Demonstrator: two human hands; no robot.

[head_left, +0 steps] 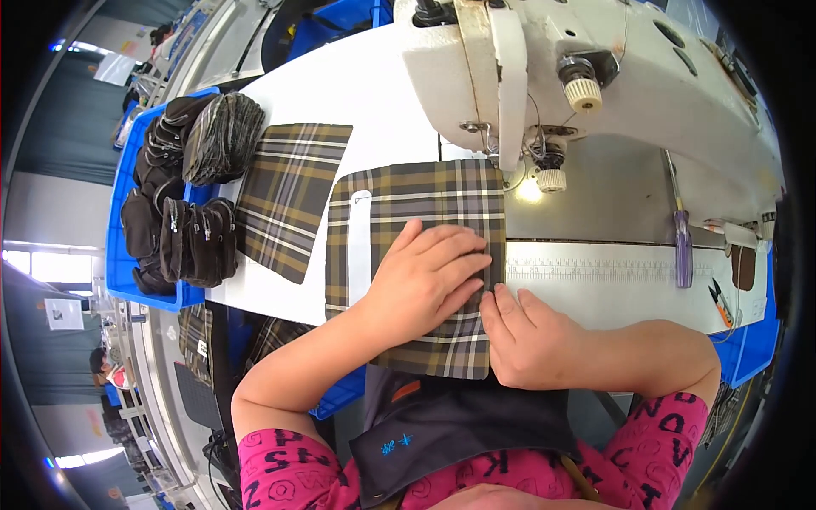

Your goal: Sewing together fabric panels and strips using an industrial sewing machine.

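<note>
My left hand (433,276) lies with spread fingers on a green, black and white plaid fabric panel (408,195) with a white strip near its left side. My right hand (531,331) rests at that panel's right edge, fingers extended and slightly parted, thumb mostly hidden. The panel's top reaches under the white sewing machine (586,51), beside the needle area (510,161). A second plaid panel (293,195) lies to the left.
A blue bin (123,255) of stacked black zippered pieces stands at left. A purple screwdriver (682,246), orange-handled snips (721,310) and a ruled white strip (595,263) are at right. Another blue container (752,357) sits below the table's right end.
</note>
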